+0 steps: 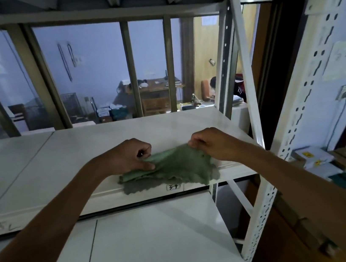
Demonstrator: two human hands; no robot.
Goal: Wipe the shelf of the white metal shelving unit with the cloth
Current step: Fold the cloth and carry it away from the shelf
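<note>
We are holding the soft green cloth with ragged, wavy edges point(179, 166) by its far corners, the left hand point(130, 155) and the right hand point(211, 144) each pinching a corner between thumb and curled fingers point(150, 167). We are stretching it out between them, probably to unfold it into a flat pad before wiping. Below the fingers, its loose edge is draping over the front lip of the smooth, white painted metal shelf point(102, 140), just above a small handwritten label point(173, 186). Beyond the fingers, the shelf surface is lying bare and faintly glossy.
</note>
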